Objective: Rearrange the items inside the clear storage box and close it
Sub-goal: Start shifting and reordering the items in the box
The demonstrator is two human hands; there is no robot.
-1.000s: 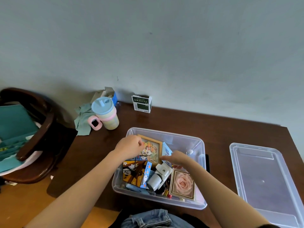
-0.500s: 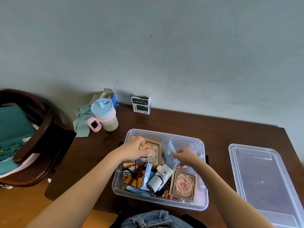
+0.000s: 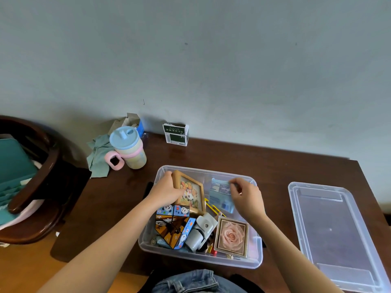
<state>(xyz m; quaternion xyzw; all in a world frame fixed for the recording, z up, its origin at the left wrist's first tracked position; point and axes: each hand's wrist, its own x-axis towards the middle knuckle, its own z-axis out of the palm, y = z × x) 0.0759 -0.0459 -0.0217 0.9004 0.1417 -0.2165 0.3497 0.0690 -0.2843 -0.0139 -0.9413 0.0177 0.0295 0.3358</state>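
Note:
The clear storage box (image 3: 257, 256) sits open on the dark wooden table in front of me. My left hand (image 3: 166, 192) grips the left edge of a wooden-framed flower picture (image 3: 191, 193), tilted up in the box's back left. My right hand (image 3: 246, 198) pinches a light blue packet (image 3: 220, 194) at its top right corner, held above the box's back right. Lower in the box lie a panda-print cube (image 3: 174, 226), a grey-white device (image 3: 202, 231) and a framed pink rose picture (image 3: 231, 236). The clear lid (image 3: 336, 235) lies flat to the right of the box.
A blue-lidded sippy cup (image 3: 129, 150) with a pink handle, a teal cloth (image 3: 98, 158) and a small carton stand at the back left. A green-and-white box (image 3: 175, 134) leans at the wall. A dark wooden chair (image 3: 36, 187) holding teal items is left of the table.
My right hand lifted the blue packet up and toward the box's back right. My left hand slid to the framed picture's left edge and tilted it more upright.

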